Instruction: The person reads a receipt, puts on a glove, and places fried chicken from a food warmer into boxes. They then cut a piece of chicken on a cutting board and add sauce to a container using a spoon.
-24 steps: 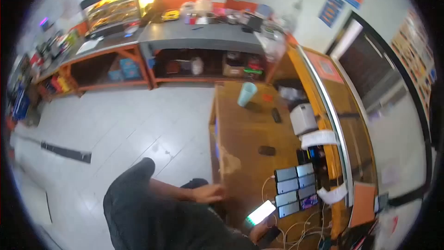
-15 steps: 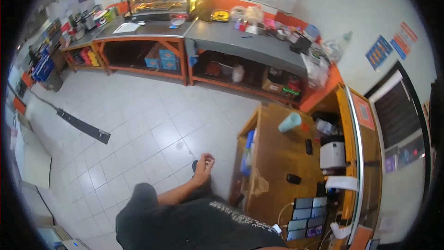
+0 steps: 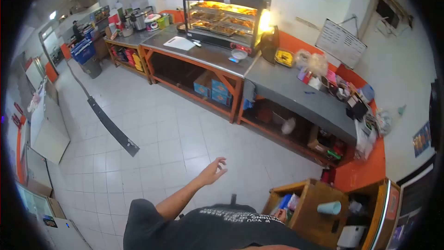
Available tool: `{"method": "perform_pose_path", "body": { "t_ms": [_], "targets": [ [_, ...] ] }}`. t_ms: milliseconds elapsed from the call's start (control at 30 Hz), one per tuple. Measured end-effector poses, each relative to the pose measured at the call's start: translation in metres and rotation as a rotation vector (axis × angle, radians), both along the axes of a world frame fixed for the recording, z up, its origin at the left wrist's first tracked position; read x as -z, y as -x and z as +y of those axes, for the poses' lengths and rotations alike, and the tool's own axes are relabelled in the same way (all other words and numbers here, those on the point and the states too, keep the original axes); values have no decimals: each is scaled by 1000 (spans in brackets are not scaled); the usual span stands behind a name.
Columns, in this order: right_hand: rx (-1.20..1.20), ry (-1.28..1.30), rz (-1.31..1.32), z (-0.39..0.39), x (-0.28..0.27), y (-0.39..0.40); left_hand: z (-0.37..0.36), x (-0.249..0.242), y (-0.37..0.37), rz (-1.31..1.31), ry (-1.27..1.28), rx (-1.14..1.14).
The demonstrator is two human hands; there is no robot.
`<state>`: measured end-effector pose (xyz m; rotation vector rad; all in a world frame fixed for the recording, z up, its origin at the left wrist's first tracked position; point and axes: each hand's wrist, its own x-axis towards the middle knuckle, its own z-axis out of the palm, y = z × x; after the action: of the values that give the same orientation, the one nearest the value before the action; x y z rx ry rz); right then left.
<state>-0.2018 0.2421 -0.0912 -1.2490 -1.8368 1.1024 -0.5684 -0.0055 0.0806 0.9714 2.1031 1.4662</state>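
L: long, flat, matte dark strip [image 3: 113,127] on shiny white tile floor [image 3: 157,180]. Ctr: L hand [image 3: 213,172] out over floor, forearm angled up & away, fingers loosely bent, thumb apart; half-open, nothing in it. Then black shirt [image 3: 185,229] w/ white print. R hand [image 3: 280,215] mostly hidden at shirt's edge; can't tell grip. Just beside it, blue, white & pink packs [image 3: 288,202] in side opening of scuffed brown wood desk [image 3: 314,224]. Far R: pale green tapered cup [image 3: 329,208] on desk.
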Motion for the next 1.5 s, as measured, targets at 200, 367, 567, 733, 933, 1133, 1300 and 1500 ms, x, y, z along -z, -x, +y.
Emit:
{"method": "perform_pose_path", "body": {
  "t_ms": [200,367,567,733,933,1133,1300,1500],
  "targets": [
    [19,-32,-240,57,68,145,32,-13,147,-63,180,132],
    [75,-30,-48,142,55,334,36,44,289,-91,409,116],
    [-401,-69,256,210,-35,728,8,15,433,-230,370,-268],
    [-633,-93,357,230,-186,1054,-45,31,561,-157,258,-531],
    [-547,-429,543,239,-362,1275,-60,-20,751,-142,260,-430],
    [-226,-761,485,267,-442,1392,18,-54,959,66,224,-265],
    [-167,-820,385,271,-460,1443,133,-100,1057,306,131,-209],
    [-739,-90,950,186,-481,1470,228,-224,1169,209,-411,125]
  ]
}}
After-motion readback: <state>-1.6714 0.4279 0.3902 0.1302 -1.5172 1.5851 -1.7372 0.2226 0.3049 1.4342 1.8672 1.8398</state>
